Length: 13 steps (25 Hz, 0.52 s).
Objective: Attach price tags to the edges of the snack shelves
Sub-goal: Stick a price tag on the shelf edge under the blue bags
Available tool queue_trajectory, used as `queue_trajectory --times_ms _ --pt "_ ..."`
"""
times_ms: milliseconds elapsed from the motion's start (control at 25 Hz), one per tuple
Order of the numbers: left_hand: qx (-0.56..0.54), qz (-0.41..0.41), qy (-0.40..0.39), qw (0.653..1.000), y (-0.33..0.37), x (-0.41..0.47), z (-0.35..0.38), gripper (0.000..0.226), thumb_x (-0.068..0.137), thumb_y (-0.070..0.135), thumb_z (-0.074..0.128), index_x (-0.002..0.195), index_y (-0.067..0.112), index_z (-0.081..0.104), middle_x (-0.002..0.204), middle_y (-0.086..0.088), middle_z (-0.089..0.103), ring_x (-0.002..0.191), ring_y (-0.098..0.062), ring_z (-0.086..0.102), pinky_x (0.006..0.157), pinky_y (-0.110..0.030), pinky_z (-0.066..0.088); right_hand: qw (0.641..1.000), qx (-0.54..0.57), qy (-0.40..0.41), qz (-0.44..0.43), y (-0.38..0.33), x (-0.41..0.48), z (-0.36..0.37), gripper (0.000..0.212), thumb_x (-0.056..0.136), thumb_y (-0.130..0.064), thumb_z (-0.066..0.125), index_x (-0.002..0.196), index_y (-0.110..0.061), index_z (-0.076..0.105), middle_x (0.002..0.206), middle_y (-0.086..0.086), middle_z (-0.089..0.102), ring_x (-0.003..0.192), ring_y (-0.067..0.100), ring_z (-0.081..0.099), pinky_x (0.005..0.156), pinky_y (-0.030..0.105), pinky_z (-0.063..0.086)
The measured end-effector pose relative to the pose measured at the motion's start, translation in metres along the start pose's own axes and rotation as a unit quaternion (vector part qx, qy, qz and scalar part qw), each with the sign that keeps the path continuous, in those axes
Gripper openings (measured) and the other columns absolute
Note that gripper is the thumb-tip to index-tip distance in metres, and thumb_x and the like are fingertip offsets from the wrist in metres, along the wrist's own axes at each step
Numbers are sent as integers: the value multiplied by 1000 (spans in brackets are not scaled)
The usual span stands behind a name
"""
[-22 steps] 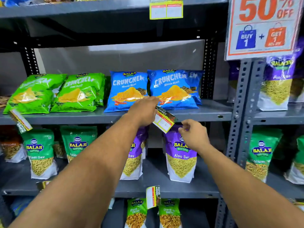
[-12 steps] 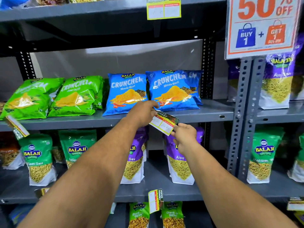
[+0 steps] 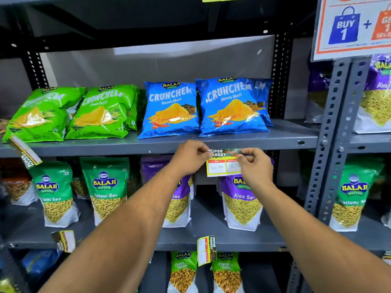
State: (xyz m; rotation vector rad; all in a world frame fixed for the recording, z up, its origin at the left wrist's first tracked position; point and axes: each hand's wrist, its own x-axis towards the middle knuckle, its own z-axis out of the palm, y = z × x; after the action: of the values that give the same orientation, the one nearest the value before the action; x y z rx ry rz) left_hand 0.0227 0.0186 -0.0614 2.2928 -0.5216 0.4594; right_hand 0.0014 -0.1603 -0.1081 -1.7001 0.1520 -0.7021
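Note:
A yellow price tag (image 3: 222,166) with a dark "SUPER MARKET" header and handwritten prices hangs level against the front edge of the grey middle shelf (image 3: 285,142), just below the blue Crunchem bags (image 3: 230,106). My left hand (image 3: 190,157) pinches its upper left corner. My right hand (image 3: 254,163) pinches the upper right corner and covers part of the tag's right side.
Another tag (image 3: 26,154) hangs tilted on the same shelf edge at far left. Two more tags (image 3: 206,250) (image 3: 64,241) hang on the lower shelf edge. Green and purple Balaji pouches (image 3: 105,187) stand below. A perforated grey upright (image 3: 332,134) and a promo sign (image 3: 355,26) are at right.
The tag was tilted and held away from the shelf; both hands have turned it level and brought it up against the shelf's front edge. My right hand moved from below up to its right corner.

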Motion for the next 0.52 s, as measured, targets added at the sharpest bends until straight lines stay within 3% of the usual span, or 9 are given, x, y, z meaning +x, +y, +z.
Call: queue_trajectory --times_ms 160,400,520 --pt "-37 -24 38 998 -6 0 19 11 82 22 69 85 12 72 76 1 68 70 -8 58 69 -23 43 998 -41 8 -40 -3 2 -9 27 85 -24 64 111 -20 59 71 -3 67 76 18 63 75 33 48" --pt "-52 -45 82 994 -9 3 26 12 80 27 72 83 16 74 81 -2 74 72 -10 62 69 -23 47 997 -60 23 -37 -4 11 -10 11 81 -29 69 83 -21 63 68 -7 66 74 17 65 70 31 49" --pt "-50 -65 107 991 -8 5 29 16 78 33 73 79 17 75 80 -1 77 74 -12 68 71 -29 54 996 -76 27 -41 -5 15 -11 10 81 -29 70 81 -20 64 68 -7 65 73 15 64 68 28 46"
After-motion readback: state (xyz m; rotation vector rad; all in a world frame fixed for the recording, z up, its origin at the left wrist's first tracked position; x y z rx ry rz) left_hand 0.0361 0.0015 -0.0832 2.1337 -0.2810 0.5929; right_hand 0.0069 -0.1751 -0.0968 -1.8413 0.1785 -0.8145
